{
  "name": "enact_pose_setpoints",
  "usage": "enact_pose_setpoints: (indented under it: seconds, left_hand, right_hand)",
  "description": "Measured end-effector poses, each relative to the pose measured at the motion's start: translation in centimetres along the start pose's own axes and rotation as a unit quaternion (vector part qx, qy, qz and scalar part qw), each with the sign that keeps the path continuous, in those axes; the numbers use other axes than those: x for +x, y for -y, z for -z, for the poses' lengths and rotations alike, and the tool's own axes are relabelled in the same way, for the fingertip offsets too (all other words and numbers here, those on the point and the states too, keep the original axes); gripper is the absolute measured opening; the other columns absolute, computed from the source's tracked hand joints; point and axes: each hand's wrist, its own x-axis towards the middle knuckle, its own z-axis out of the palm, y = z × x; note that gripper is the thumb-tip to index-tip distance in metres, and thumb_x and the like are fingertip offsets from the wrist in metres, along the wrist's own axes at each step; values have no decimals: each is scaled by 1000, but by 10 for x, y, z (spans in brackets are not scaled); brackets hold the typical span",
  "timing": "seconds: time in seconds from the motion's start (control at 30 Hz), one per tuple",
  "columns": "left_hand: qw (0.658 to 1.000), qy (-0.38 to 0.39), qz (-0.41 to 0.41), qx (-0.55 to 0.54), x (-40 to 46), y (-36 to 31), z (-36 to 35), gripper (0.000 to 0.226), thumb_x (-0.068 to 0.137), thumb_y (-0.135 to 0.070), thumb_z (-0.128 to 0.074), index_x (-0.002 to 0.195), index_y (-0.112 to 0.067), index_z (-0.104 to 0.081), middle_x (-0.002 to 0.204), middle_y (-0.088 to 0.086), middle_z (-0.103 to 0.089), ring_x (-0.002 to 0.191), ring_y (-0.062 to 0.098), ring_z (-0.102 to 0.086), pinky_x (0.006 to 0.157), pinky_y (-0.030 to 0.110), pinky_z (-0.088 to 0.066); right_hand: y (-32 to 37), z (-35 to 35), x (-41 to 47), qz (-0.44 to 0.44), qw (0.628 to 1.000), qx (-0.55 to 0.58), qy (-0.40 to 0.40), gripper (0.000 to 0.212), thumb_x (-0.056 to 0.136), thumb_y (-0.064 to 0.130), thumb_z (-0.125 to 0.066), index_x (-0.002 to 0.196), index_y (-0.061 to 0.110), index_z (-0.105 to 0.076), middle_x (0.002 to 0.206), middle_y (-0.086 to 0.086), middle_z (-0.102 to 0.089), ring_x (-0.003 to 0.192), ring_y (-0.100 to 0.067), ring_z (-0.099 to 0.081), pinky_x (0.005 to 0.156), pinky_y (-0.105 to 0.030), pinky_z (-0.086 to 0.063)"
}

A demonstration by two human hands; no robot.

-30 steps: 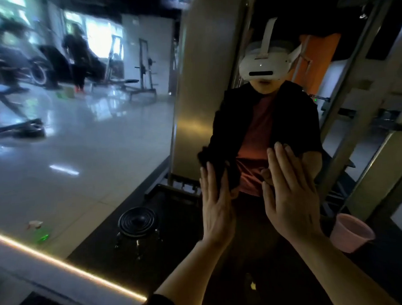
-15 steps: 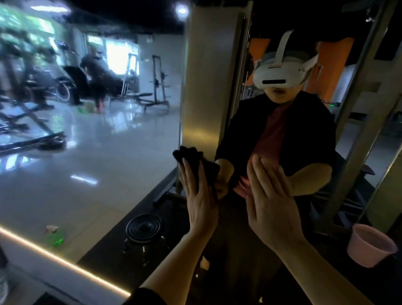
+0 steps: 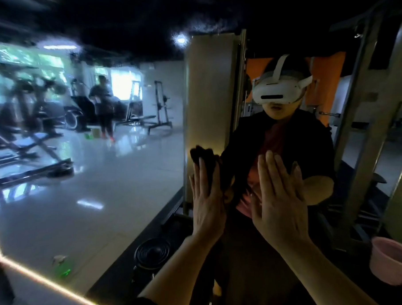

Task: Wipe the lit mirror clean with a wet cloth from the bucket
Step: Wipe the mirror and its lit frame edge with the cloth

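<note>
Up close, both hands were raised flat against the mirror (image 3: 105,202), fingers straight and pointing to 12 o'clock. The left hand (image 3: 208,202) pressed a dark cloth (image 3: 203,156) to the glass; the cloth bunched out past the fingertips at 12 o'clock and down the hand's 3 o'clock side, with most of it hidden under the palm. The right hand (image 3: 278,206) lay spread and bare just beside the left, at its 3 o'clock, holding nothing; whether its palm actually touched the glass could not be told. Neither hand touched the other.

A pink bucket (image 3: 393,261) showed at 4 o'clock from the right hand, well apart from it and cut off by the frame's right edge; whether it was the real one or a reflection was unclear, and its contents could not be seen. The mirror's lit strip (image 3: 51,284) ran along its lower left edge, from 9 o'clock down toward 6 o'clock, and was cut off by the frame.

In the glass, the person's reflection wore a white headset (image 3: 278,89), with mirrored hands largely hidden behind the real ones. A round black weight plate (image 3: 152,252) sat at 7 o'clock from the left hand. Gym machines in the far left reflection were blurred, as was a standing figure (image 3: 102,106) there. Both forearms ran off the bottom edge.
</note>
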Motion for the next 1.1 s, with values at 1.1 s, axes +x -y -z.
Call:
enact_pose_setpoints:
  seconds: [1.1]
  left_hand:
    - [986,-53,-136,84,167,-57,30,61,99,-29,-21,154,-6,-5,162,16,-1,150,33,-4,121,50,-4]
  right_hand:
    - [-57,35,86,3,986,22,-167,53,98,31,-44,142,1,-48,151,-16,-42,144,-28,-36,119,-52,-25]
